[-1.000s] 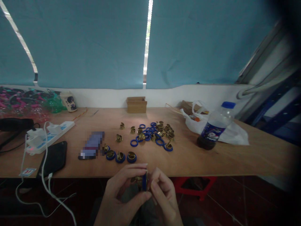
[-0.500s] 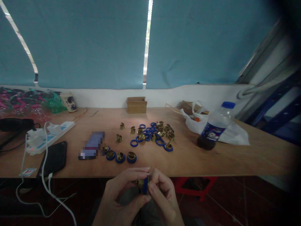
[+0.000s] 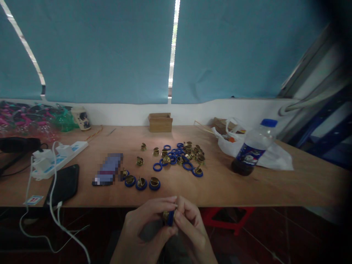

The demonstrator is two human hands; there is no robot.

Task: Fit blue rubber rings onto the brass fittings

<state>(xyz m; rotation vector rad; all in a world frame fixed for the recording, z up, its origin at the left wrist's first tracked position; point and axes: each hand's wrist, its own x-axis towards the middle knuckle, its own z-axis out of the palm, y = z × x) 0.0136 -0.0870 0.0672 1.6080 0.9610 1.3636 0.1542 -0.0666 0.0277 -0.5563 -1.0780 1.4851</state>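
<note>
Below the table's front edge, my left hand [image 3: 147, 227] grips a brass part with a blue ring [image 3: 170, 217] between thumb and fingers. My right hand [image 3: 192, 223] pinches the same piece from the right side, its fingertips touching my left ones. Just beyond the hands, several brass parts set in blue rings [image 3: 154, 183] form a row on the table. Farther back lies a pile of loose blue rings [image 3: 157, 167] and brass parts [image 3: 200, 158]. A few single brass parts [image 3: 139, 161] stand left of the pile.
On the wooden table [image 3: 214, 190], a phone [image 3: 108, 168], a black device [image 3: 66, 183] and a power strip [image 3: 66, 157] with white cables are at left. A small cardboard box [image 3: 160, 123] stands at the back. At right are a cola bottle [image 3: 250, 154] and white plastic bag [image 3: 277, 157].
The fingers of both hands have closed in slightly around the ringed part, covering more of it. The things on the table are unmoved.
</note>
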